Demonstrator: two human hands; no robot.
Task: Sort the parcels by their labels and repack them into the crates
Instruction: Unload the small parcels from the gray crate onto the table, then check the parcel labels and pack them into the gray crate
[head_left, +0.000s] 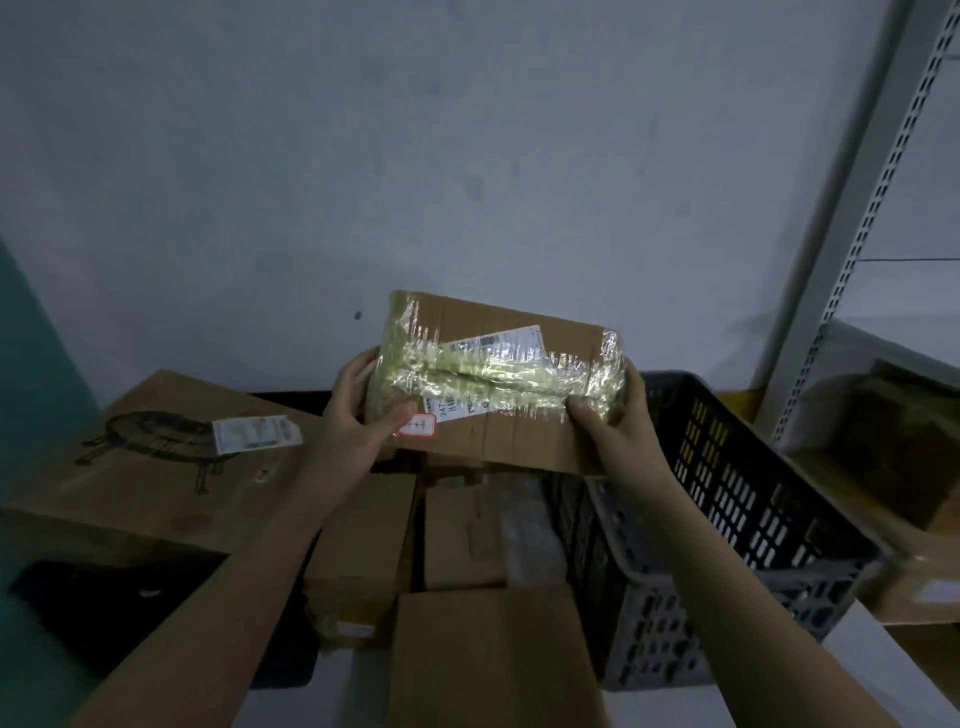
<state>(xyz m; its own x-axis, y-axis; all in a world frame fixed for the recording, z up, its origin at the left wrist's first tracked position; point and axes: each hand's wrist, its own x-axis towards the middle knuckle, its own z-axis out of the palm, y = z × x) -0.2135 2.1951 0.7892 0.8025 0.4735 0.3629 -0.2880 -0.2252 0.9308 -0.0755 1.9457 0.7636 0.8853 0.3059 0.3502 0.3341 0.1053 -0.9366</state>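
Cardboard parcel (498, 384), glossy tape glare blurring its white label (493, 345), is up over the dark crate (727, 499). Left hand (353, 415) and right hand (613, 415) clasp its ends, thumbs on top, fingers hidden behind.

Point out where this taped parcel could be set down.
Bare patches: the flat top of the big printed box left of the left hand, and the plain box nearest the camera. Below the taped parcel, the crate is packed with boxes.
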